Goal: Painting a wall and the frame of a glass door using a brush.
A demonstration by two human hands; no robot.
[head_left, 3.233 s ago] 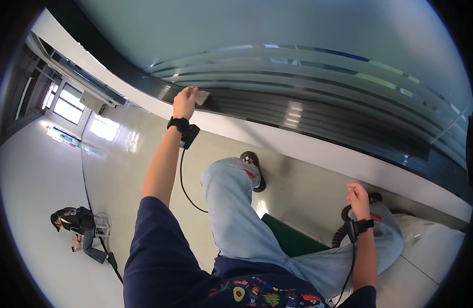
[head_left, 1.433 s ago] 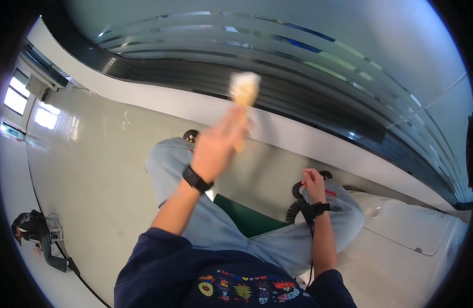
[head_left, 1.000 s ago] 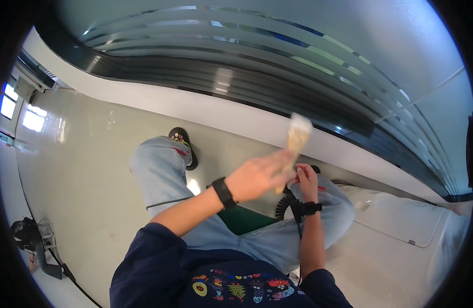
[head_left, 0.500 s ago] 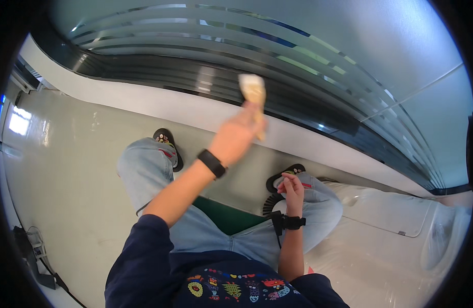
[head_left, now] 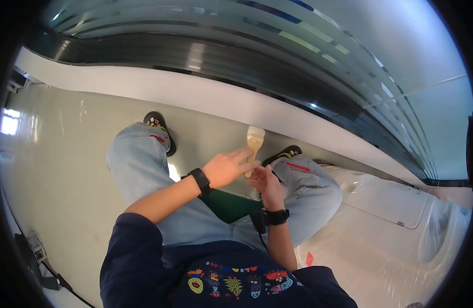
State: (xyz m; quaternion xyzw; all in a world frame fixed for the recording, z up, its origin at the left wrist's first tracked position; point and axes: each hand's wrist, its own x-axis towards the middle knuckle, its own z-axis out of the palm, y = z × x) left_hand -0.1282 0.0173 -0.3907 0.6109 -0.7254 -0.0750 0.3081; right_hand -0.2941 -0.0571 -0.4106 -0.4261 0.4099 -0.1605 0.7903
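The left hand (head_left: 227, 167) has dropped from the glass wall to knee level, fingers pinching a pale folded cloth (head_left: 254, 140), meeting the right hand (head_left: 264, 182), its fingers loosely spread beneath

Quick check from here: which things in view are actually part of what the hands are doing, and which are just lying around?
In use:
left hand, its grip on a pale cloth
right hand, open, close beside it

Lying about:
green seat under the legs
plastic-wrapped white panel at right
black stand and cable at lower left
glass wall ahead
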